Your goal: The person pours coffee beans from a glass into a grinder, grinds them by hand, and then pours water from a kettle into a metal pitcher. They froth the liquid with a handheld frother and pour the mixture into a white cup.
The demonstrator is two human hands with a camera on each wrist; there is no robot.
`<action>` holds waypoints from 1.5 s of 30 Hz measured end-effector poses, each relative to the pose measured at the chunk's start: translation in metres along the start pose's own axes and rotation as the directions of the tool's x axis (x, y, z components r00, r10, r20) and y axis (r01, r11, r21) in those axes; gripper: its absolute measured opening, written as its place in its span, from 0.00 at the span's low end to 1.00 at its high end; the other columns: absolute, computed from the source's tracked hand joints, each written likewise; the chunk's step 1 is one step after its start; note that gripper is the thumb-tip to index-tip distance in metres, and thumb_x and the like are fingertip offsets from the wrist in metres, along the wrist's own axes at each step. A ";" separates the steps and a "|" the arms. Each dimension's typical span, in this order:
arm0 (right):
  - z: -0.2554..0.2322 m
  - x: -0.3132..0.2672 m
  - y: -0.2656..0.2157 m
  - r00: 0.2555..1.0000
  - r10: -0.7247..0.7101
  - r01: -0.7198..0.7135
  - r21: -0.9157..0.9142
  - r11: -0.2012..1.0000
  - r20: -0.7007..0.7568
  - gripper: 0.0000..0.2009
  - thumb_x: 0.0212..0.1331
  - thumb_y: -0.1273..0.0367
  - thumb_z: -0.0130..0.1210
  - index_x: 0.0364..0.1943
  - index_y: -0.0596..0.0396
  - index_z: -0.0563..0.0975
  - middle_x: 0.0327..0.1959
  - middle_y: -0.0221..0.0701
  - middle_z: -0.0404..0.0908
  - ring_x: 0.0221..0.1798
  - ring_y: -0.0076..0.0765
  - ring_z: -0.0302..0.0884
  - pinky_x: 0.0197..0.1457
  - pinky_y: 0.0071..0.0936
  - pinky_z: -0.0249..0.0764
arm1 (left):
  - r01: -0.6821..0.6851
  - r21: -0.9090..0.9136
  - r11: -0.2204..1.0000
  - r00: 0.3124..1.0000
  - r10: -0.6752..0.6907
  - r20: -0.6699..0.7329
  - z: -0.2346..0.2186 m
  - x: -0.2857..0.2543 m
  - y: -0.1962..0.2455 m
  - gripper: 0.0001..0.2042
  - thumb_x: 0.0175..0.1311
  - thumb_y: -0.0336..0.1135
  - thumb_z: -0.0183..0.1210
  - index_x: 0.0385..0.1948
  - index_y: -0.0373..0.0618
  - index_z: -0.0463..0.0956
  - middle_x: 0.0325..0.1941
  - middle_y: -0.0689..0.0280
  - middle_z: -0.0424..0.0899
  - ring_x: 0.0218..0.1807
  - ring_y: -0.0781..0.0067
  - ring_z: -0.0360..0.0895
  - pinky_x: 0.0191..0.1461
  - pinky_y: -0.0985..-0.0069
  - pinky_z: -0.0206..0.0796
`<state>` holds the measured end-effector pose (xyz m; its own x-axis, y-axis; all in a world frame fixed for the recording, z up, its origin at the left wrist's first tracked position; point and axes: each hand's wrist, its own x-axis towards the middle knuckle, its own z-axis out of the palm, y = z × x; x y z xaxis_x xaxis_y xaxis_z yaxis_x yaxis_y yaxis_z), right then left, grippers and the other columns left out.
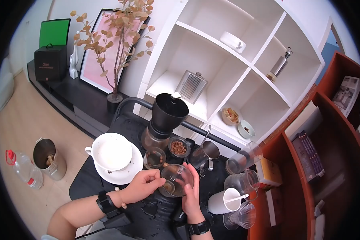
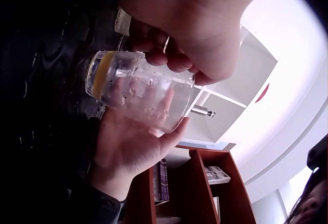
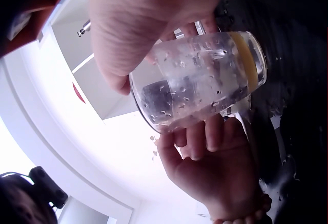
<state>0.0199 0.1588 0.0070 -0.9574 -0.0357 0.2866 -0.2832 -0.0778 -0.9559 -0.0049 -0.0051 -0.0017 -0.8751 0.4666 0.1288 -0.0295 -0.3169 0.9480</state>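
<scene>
A clear glass [image 1: 174,181] with a little yellowish liquid at its base stands low over the black table. My right hand [image 1: 191,196] grips it from the right, fingers along its far side and thumb near the rim. On the glass's other side, my left hand [image 1: 142,186] has curled fingers beside the wall; whether they touch it is unclear. Droplets cover the glass [image 3: 197,78] in the right wrist view, where the left hand [image 3: 210,167] shows its bent fingers below it. In the left wrist view the liquid forms a yellow band near the base of the glass [image 2: 138,88].
A white cup [image 1: 112,152] sits on a saucer at the left. Behind the glass stand a black grinder [image 1: 170,112], a bowl of brown pieces [image 1: 179,147] and a metal pitcher [image 1: 205,154]. To the right are a white mug [image 1: 220,202] and several clear vessels. Water wets the tabletop.
</scene>
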 end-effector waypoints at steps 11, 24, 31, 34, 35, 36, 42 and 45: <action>-0.004 0.000 0.005 0.984 -0.107 0.119 0.074 0.990 -0.145 0.30 0.55 0.47 0.33 0.57 0.52 0.55 0.59 0.38 0.53 0.58 0.38 0.56 0.56 0.31 0.55 | -0.023 -0.020 1.000 1.000 0.023 0.004 0.001 0.001 0.000 0.10 0.58 0.32 0.50 0.18 0.44 0.63 0.13 0.78 0.62 0.16 0.93 0.55 0.18 0.89 0.44; -0.017 0.004 0.007 0.903 -0.124 0.083 -0.115 0.990 -0.411 0.13 0.60 0.64 0.36 0.44 0.56 0.65 0.46 0.35 0.67 0.47 0.30 0.66 0.49 0.25 0.61 | -0.017 -0.029 0.999 1.000 0.017 -0.003 0.002 0.000 0.002 0.10 0.58 0.31 0.49 0.18 0.43 0.62 0.14 0.79 0.62 0.17 0.94 0.54 0.19 0.89 0.44; -0.017 0.003 0.010 0.937 -0.045 -0.005 -0.143 0.990 -0.346 0.11 0.60 0.68 0.39 0.43 0.56 0.66 0.46 0.32 0.68 0.49 0.26 0.65 0.52 0.23 0.59 | -0.023 -0.028 0.999 1.000 0.023 -0.001 0.002 0.000 0.002 0.10 0.58 0.31 0.49 0.18 0.43 0.62 0.14 0.78 0.63 0.17 0.94 0.55 0.19 0.89 0.44; -0.019 0.003 0.012 0.939 -0.042 -0.002 -0.128 0.992 -0.341 0.11 0.60 0.68 0.39 0.43 0.56 0.66 0.46 0.32 0.68 0.49 0.26 0.65 0.52 0.22 0.59 | -0.018 -0.024 1.000 1.000 0.017 -0.002 0.001 0.000 0.001 0.10 0.58 0.31 0.49 0.17 0.44 0.62 0.13 0.78 0.63 0.16 0.93 0.55 0.18 0.90 0.45; -0.018 0.003 0.012 0.939 -0.041 -0.004 -0.130 0.991 -0.341 0.11 0.60 0.68 0.39 0.43 0.55 0.66 0.46 0.32 0.68 0.49 0.26 0.65 0.51 0.22 0.59 | -0.016 -0.023 1.000 1.000 0.016 -0.002 0.001 0.000 0.001 0.10 0.58 0.31 0.49 0.17 0.44 0.62 0.13 0.78 0.63 0.16 0.93 0.55 0.18 0.90 0.45; -0.018 0.003 0.011 0.939 -0.041 -0.005 -0.132 0.991 -0.341 0.10 0.60 0.67 0.40 0.43 0.55 0.67 0.46 0.31 0.68 0.48 0.26 0.66 0.51 0.22 0.60 | -0.011 -0.023 1.000 1.000 0.011 -0.001 0.001 0.000 0.001 0.10 0.58 0.32 0.49 0.17 0.44 0.62 0.13 0.78 0.64 0.16 0.93 0.55 0.18 0.89 0.45; -0.014 0.003 0.010 0.944 -0.040 -0.004 -0.132 0.991 -0.328 0.10 0.59 0.68 0.40 0.41 0.56 0.68 0.43 0.31 0.70 0.47 0.26 0.67 0.49 0.21 0.61 | -0.010 -0.021 1.000 1.000 0.010 0.000 0.000 0.001 0.000 0.10 0.58 0.32 0.49 0.17 0.45 0.62 0.12 0.77 0.63 0.15 0.93 0.56 0.17 0.90 0.45; -0.012 0.003 0.011 0.944 -0.037 -0.006 -0.130 0.992 -0.328 0.09 0.59 0.69 0.40 0.41 0.56 0.68 0.42 0.31 0.71 0.45 0.25 0.68 0.47 0.20 0.61 | -0.014 -0.023 1.000 1.000 0.014 -0.001 0.001 0.000 0.001 0.10 0.58 0.32 0.49 0.17 0.45 0.61 0.12 0.78 0.63 0.15 0.93 0.56 0.17 0.90 0.45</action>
<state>0.0129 0.1694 -0.0031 -0.9118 0.2960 0.2845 -0.2820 0.0523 -0.9580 -0.0050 -0.0046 -0.0007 -0.8757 0.4615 0.1423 -0.0278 -0.3422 0.9392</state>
